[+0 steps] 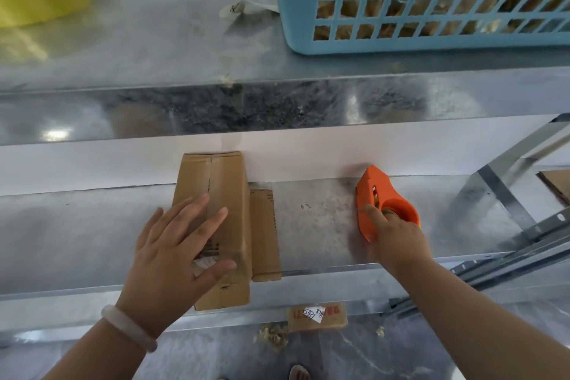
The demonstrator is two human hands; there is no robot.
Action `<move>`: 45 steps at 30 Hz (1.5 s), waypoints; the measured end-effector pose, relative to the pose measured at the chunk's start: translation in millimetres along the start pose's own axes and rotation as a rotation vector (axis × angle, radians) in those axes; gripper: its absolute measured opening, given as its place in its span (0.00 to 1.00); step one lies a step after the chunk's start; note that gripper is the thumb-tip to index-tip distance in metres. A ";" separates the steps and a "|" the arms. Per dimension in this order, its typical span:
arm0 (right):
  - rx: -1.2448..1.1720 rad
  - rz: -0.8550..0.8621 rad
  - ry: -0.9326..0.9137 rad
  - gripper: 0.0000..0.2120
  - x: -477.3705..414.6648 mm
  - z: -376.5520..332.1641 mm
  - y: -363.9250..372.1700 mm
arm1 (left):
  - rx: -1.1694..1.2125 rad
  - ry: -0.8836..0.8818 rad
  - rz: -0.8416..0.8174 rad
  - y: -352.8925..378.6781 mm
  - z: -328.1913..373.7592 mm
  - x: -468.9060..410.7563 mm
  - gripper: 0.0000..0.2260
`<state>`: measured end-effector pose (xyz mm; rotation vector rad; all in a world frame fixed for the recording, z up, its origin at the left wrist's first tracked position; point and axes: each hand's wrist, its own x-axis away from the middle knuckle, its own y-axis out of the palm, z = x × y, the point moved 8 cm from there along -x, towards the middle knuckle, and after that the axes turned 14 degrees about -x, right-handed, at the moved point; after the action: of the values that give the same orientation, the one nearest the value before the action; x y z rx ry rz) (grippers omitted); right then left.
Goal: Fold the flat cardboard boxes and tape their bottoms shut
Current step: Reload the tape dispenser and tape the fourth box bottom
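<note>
Nearest, at 7 o'clock, our left hand (182, 253) lies open, fingers spread flat on a folded cardboard box (222, 182) on the metal shelf (317, 225). At 4 o'clock our right hand (398, 241) grips the orange tape dispenser (374, 191), well apart from the box. We judge the flaps closed; whether tape covers the seam we cannot tell. A flat cardboard piece (265, 234) at its 3 o'clock side looks unfolded. Far off at 1 o'clock sits a blue basket (296, 9).

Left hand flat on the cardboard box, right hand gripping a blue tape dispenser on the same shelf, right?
No. The head view shows an orange tape dispenser, not blue. Otherwise right: left hand flat on the cardboard box, right hand gripping the dispenser.
</note>
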<state>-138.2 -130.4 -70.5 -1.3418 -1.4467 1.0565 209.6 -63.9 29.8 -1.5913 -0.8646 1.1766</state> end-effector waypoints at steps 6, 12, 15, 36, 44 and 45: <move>-0.770 0.093 0.190 0.24 20.1 8.4 -22.8 | 0.017 0.042 0.267 -42.3 12.2 -7.7 0.27; -1.734 0.119 0.258 0.28 50.5 -29.1 -48.1 | 0.347 0.236 0.304 -80.0 93.5 -18.5 0.26; -2.164 0.038 0.242 0.31 56.1 -55.0 -47.9 | 0.548 0.162 -0.048 -40.7 128.8 -29.2 0.36; -2.189 -0.038 0.136 0.36 80.1 -110.4 -67.8 | 0.859 -0.028 -0.135 -15.5 128.7 -38.1 0.47; -2.236 -0.063 0.100 0.20 83.1 -95.6 -74.9 | 1.487 -0.420 -0.331 1.5 112.6 -32.6 0.27; -2.229 -0.076 0.098 0.21 83.6 -95.0 -75.0 | 1.613 -0.546 -0.361 9.1 109.4 -31.8 0.21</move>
<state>-68.9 -49.2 30.5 -2.3751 -2.4069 -1.4008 95.6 -65.8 20.1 0.1887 -0.2255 1.3974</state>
